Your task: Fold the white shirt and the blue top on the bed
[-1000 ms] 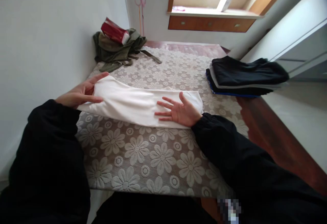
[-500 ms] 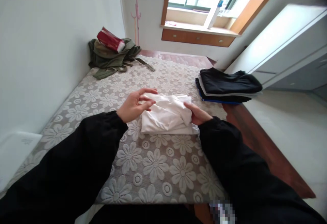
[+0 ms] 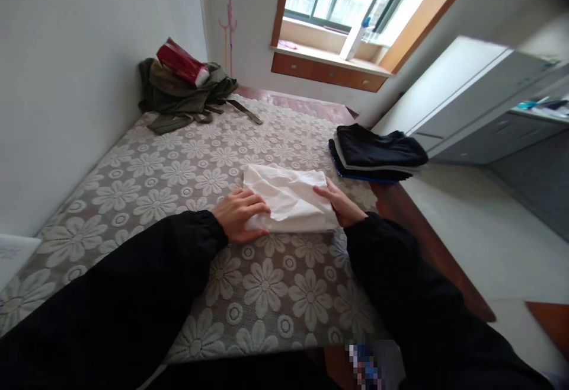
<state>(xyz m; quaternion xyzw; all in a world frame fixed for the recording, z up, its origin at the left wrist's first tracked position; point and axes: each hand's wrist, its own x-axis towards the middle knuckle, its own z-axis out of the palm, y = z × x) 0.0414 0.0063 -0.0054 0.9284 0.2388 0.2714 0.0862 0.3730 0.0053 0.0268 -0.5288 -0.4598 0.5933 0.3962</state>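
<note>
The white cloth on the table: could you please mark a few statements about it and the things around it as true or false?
1. The left hand and the right hand both rest on the white cloth. True.
2. The white cloth lies spread out in one long strip. False: it is folded into a compact bundle.
3. A stack of dark clothes sits near the right edge of the table. True.
4. The red packet lies on the stack of dark clothes. False: it lies on the green bag in the far corner by the wall.
</note>
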